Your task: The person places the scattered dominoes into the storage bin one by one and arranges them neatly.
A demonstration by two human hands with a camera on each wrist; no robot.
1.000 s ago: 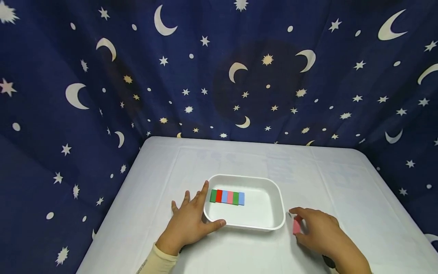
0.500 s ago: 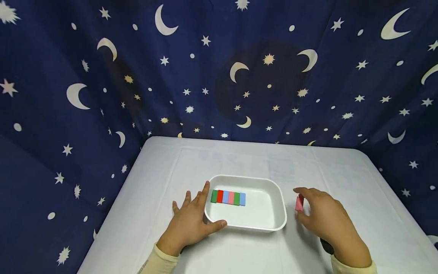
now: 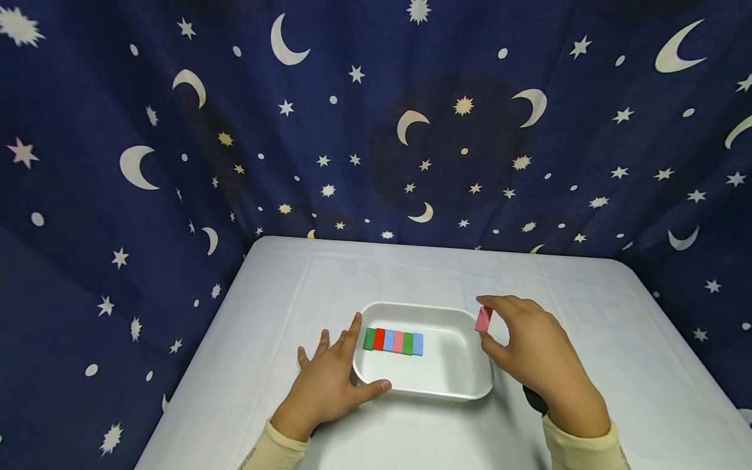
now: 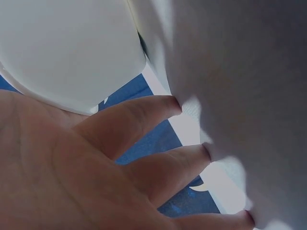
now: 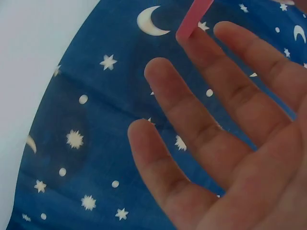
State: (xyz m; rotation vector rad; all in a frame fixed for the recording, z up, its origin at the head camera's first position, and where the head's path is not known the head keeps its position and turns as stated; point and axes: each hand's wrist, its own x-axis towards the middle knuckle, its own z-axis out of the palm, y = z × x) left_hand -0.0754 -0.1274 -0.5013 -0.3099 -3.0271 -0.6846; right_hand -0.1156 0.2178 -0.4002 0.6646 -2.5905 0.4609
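Note:
My right hand point(image 3: 531, 343) pinches a pink rectangular tile point(image 3: 484, 319) between thumb and fingers, over the right end of a white tray point(image 3: 452, 391). In the right wrist view the pink tile point(image 5: 194, 18) shows edge-on at a fingertip, the other fingers spread. Inside the tray, toward its left, a row of flat tiles point(image 3: 389, 340) lies side by side: green, red, blue, pink, green and blue. My left hand point(image 3: 326, 388) rests with fingers spread against the tray's left end, thumb along the near rim. The left wrist view has the tray wall point(image 4: 72, 52) beside the palm, fingertips on the cloth.
A white cloth covers the table point(image 3: 282, 294), its far corners rounded. Behind and to the left hangs a dark blue curtain point(image 3: 352, 130) with moons and stars. Inside the tray, bare floor point(image 3: 449, 359) shows to the right of the tile row.
My right hand has lifted the pink tile and carried it away from me and then left, from beside the tray to over its right rim. The left hand has stayed in place.

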